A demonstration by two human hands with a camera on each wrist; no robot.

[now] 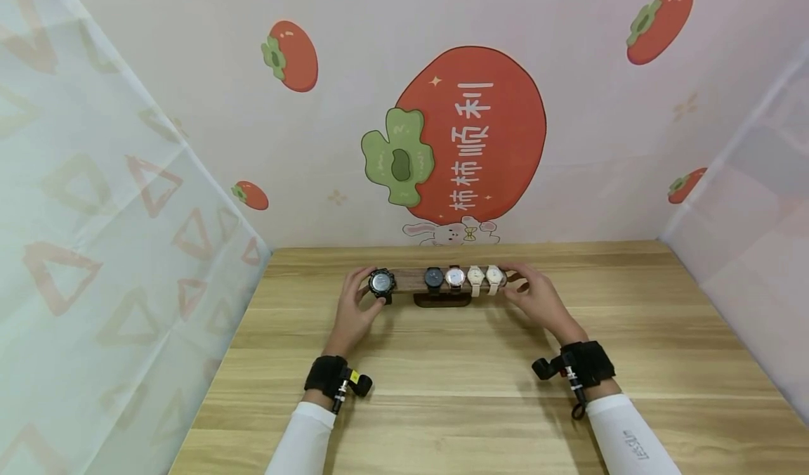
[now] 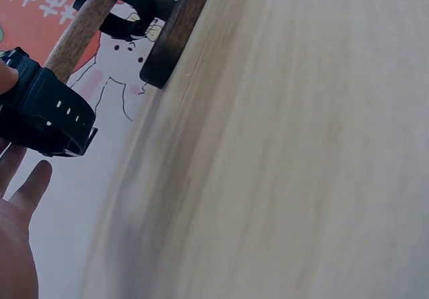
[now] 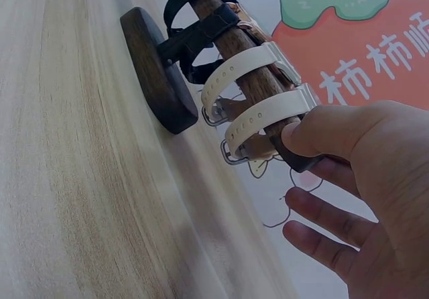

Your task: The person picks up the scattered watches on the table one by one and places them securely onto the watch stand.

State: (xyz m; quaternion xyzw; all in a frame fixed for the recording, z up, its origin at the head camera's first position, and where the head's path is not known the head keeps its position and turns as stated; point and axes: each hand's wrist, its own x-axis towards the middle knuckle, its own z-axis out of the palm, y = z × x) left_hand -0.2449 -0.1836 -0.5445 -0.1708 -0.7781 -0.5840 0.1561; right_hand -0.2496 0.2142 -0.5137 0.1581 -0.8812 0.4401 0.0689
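Observation:
A dark wooden watch stand (image 1: 409, 280) stands near the back of the table, its bar raised over a rounded base (image 2: 164, 61). Around the bar's left end sits a large black watch (image 1: 381, 282), its strap looped and buckled below; my left hand (image 1: 355, 313) grips it by the case. My right hand (image 1: 542, 305) pinches the bar's right end between thumb and fingers, beside a cream-strapped watch (image 3: 271, 114). Another cream watch (image 1: 475, 277), a watch with a white dial (image 1: 454, 277) and a black watch (image 1: 433, 278) line the bar's right half.
The wooden table (image 1: 442, 405) reaches back to a wall sheet (image 1: 588, 145) printed with persimmons, close behind the stand. Patterned sheets (image 1: 114, 236) border the sides. Each wrist carries a strapped camera (image 1: 360, 384).

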